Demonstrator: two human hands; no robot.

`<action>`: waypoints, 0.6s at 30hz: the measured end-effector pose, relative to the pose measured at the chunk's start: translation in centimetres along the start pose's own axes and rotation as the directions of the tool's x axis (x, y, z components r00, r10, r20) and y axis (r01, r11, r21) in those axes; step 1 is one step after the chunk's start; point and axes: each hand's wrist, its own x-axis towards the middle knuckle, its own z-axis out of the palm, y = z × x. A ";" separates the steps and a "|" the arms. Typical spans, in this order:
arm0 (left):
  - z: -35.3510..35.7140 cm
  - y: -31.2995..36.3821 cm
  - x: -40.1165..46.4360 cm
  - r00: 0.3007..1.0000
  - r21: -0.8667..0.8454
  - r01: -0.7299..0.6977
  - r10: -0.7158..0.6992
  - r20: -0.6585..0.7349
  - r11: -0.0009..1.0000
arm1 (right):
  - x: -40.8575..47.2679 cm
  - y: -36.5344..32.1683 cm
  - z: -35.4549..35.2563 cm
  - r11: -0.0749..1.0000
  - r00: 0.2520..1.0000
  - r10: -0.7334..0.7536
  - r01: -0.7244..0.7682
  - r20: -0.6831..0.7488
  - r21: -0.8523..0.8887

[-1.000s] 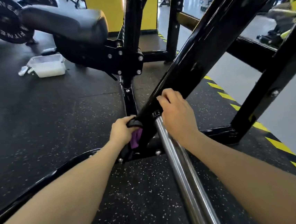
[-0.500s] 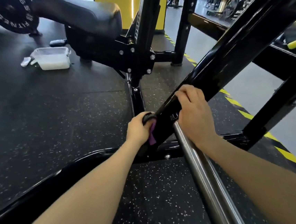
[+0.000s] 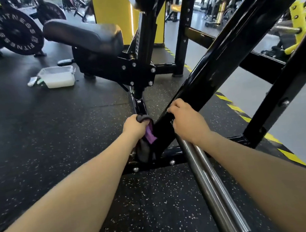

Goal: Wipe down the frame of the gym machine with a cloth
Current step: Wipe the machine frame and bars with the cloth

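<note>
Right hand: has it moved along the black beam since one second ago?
No. The right hand still grips the beam just above the rod's top end.

The cloth point(image 3: 146, 135) is grey with a purple patch, bunched up in the grip of the left hand point(image 3: 133, 128) and pressed against the lower end of a slanted beam point(image 3: 223, 58). Its loose end hangs down below that hand toward the base bar point(image 3: 171, 154). The frame is glossy black steel: the slanted beam rises up and away to the right from between the hands, and the right hand point(image 3: 186, 121) grips it just beside the cloth.
</note>
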 end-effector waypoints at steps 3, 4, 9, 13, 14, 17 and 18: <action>-1.4 4.4 -1.6 0.998 -0.306 0.018 -0.001 0.055 0.952 | 0.1 -1.4 -1.6 0.973 0.996 0.085 -0.084 0.008 0.214; -1.5 5.8 -2.0 0.996 -0.388 0.047 -0.012 0.093 0.921 | 0.3 -1.9 -2.3 0.948 0.995 0.098 -0.091 -0.007 0.305; -1.2 13.8 -4.3 0.981 -0.647 0.080 0.057 0.188 0.758 | 1.2 -1.6 -8.0 0.885 0.973 0.152 -0.055 -0.175 0.463; 0.4 19.8 -6.8 0.937 -0.662 0.065 0.182 0.297 0.747 | 0.7 1.0 -12.6 0.852 0.919 0.256 -0.069 -0.299 0.519; 0.9 21.2 -7.5 0.922 -0.642 0.045 0.216 0.321 0.765 | 0.5 1.9 -13.5 0.840 0.894 0.299 -0.080 -0.334 0.537; 2.3 24.5 -9.3 0.863 -0.599 -0.022 0.317 0.392 0.801 | 0.2 4.5 -16.2 0.822 0.821 0.424 -0.172 -0.382 0.543; 2.6 25.3 -9.4 0.858 -0.590 -0.038 0.328 0.394 0.807 | 0.1 5.3 -16.9 0.827 0.815 0.427 -0.175 -0.393 0.535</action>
